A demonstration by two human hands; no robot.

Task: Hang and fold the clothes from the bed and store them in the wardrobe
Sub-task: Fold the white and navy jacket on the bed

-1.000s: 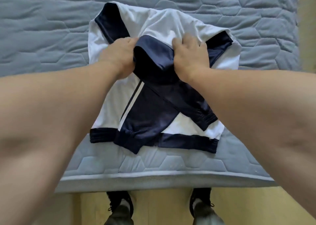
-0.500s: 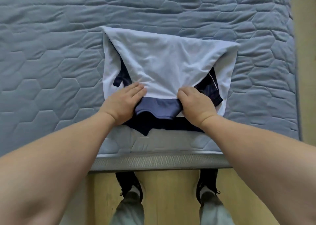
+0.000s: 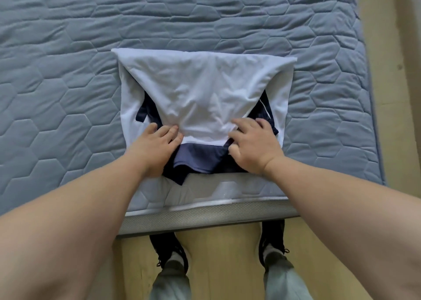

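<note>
Since a second ago the top half of the jacket (image 3: 205, 90) has come down over its crossed navy sleeves, and both hands now sit at lower centre. The left hand (image 3: 157, 144) lies flat on the flap's left corner, grip open, only pressing. The jacket rests mid-frame on the bed (image 3: 68, 94), near its front edge. The right hand (image 3: 252, 147) presses likewise with spread fingers, probably to set the crease.
</note>
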